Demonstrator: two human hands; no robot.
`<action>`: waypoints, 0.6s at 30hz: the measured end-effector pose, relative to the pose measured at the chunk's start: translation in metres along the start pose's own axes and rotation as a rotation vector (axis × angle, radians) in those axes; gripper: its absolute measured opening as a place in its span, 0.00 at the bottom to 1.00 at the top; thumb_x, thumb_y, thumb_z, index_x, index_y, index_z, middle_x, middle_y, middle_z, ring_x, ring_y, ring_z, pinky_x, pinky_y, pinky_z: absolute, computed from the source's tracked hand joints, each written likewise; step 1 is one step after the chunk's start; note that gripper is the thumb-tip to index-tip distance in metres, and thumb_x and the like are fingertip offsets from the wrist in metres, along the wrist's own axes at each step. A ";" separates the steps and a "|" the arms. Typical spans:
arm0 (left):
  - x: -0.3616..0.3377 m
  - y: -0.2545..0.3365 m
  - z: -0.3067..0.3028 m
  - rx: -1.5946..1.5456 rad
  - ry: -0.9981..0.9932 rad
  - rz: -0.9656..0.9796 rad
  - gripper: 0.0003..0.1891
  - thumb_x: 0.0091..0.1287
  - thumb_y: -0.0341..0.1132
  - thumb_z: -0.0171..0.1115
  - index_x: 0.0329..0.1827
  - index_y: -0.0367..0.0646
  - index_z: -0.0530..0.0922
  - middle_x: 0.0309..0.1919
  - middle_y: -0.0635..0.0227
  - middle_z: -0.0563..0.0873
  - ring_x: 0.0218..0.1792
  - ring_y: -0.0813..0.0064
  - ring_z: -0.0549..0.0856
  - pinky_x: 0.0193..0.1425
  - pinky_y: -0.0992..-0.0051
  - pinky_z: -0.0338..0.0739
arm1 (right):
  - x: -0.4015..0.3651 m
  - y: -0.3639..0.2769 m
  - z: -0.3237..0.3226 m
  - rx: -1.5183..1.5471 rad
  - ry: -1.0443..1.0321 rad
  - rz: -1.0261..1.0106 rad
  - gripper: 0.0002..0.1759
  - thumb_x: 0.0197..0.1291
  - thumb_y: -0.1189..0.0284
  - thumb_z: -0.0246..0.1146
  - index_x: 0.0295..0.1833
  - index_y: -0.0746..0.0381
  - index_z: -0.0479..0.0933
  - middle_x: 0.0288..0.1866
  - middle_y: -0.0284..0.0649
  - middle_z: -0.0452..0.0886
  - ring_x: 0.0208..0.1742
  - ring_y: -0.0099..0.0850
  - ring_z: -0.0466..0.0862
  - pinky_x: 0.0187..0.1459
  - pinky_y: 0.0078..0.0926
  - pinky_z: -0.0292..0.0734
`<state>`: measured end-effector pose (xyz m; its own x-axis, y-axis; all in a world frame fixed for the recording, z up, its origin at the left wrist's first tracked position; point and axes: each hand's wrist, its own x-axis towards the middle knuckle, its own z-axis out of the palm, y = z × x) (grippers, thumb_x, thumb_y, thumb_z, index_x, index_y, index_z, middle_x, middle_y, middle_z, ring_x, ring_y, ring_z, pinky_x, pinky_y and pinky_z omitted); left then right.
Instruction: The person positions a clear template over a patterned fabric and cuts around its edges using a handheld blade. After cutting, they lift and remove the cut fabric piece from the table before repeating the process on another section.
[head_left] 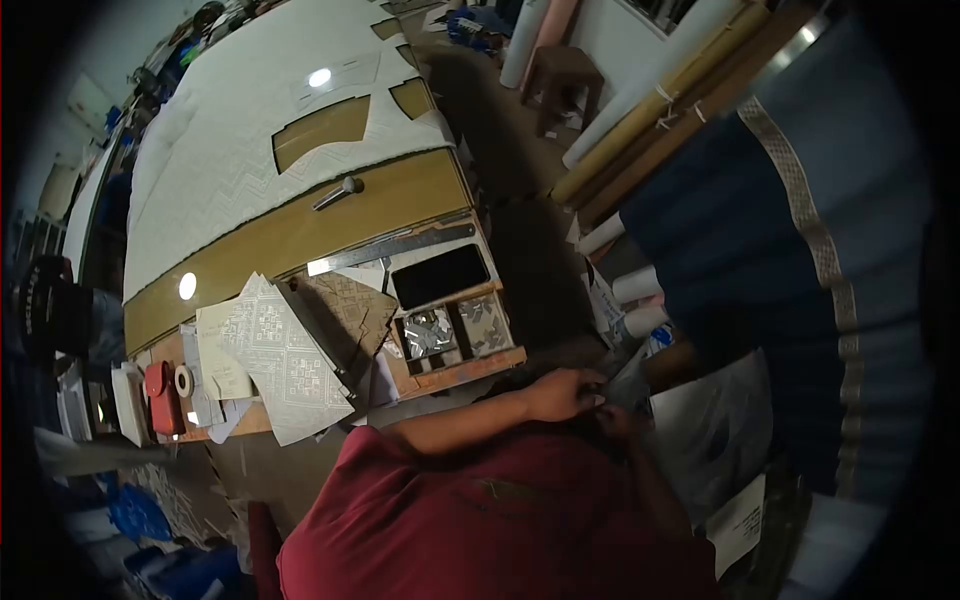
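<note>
My left hand (pixel 562 394) is closed in a pinch, with a small pale bit showing at its fingertips. Right beside it, my right hand (pixel 621 426) is closed too, its fingers close to the left ones. Both hands are in dim light in front of my red shirt (pixel 470 510), off the near right corner of the table. What they pinch is too small and dark to make out. A greyish see-through sheet (pixel 630 384) is just beyond the fingers. Nearest on the table is a wooden tray (pixel 455 380) with small shiny pieces (pixel 428 332) in its compartments.
A black phone (pixel 440 276) lies by a metal ruler (pixel 420 243). Patterned sheets (pixel 285 350) are stacked left of the tray. White cloth (pixel 220 150) with cut-outs covers the table's far part. On the right hang blue curtains (pixel 740 230); long rolls (pixel 640 120) lean behind, near a stool (pixel 565 80).
</note>
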<state>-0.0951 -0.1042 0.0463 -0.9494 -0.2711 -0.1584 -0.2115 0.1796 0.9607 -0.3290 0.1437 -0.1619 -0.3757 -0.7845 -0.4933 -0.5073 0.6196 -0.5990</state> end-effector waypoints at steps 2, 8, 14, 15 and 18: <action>-0.015 0.010 -0.011 -0.051 0.029 -0.064 0.27 0.76 0.44 0.69 0.73 0.40 0.79 0.59 0.51 0.90 0.61 0.53 0.89 0.66 0.62 0.82 | 0.002 -0.029 -0.014 -0.070 -0.139 0.109 0.22 0.71 0.60 0.70 0.60 0.65 0.85 0.53 0.57 0.90 0.56 0.49 0.90 0.59 0.44 0.83; -0.007 0.030 -0.063 -0.216 0.345 -0.137 0.27 0.78 0.39 0.69 0.77 0.41 0.75 0.60 0.52 0.90 0.62 0.57 0.89 0.66 0.64 0.83 | 0.145 -0.037 -0.073 -0.450 -0.396 -0.012 0.22 0.70 0.60 0.69 0.58 0.66 0.86 0.53 0.59 0.89 0.56 0.56 0.89 0.58 0.49 0.84; 0.035 0.033 -0.096 -0.384 0.721 -0.255 0.28 0.77 0.39 0.69 0.77 0.41 0.75 0.61 0.51 0.89 0.60 0.56 0.90 0.65 0.65 0.84 | 0.311 -0.087 -0.115 -0.692 -0.561 -0.195 0.23 0.69 0.57 0.69 0.56 0.65 0.88 0.54 0.58 0.89 0.55 0.58 0.89 0.58 0.50 0.84; 0.049 0.030 -0.102 -0.375 0.774 -0.282 0.28 0.77 0.40 0.69 0.77 0.41 0.75 0.61 0.50 0.89 0.60 0.56 0.90 0.65 0.64 0.83 | 0.339 -0.094 -0.116 -0.634 -0.564 -0.261 0.23 0.69 0.57 0.69 0.56 0.66 0.88 0.55 0.58 0.89 0.56 0.58 0.89 0.59 0.50 0.84; 0.101 0.033 -0.116 -0.414 0.865 -0.427 0.28 0.78 0.40 0.68 0.77 0.41 0.75 0.61 0.50 0.90 0.60 0.55 0.90 0.65 0.64 0.84 | 0.408 -0.116 -0.133 -0.553 -0.573 -0.335 0.19 0.69 0.61 0.68 0.55 0.63 0.89 0.53 0.56 0.90 0.55 0.56 0.89 0.59 0.49 0.84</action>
<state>-0.1710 -0.2350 0.0883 -0.2907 -0.8485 -0.4421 -0.2387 -0.3832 0.8923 -0.5265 -0.2515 -0.2098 0.2343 -0.6977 -0.6770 -0.8822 0.1400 -0.4497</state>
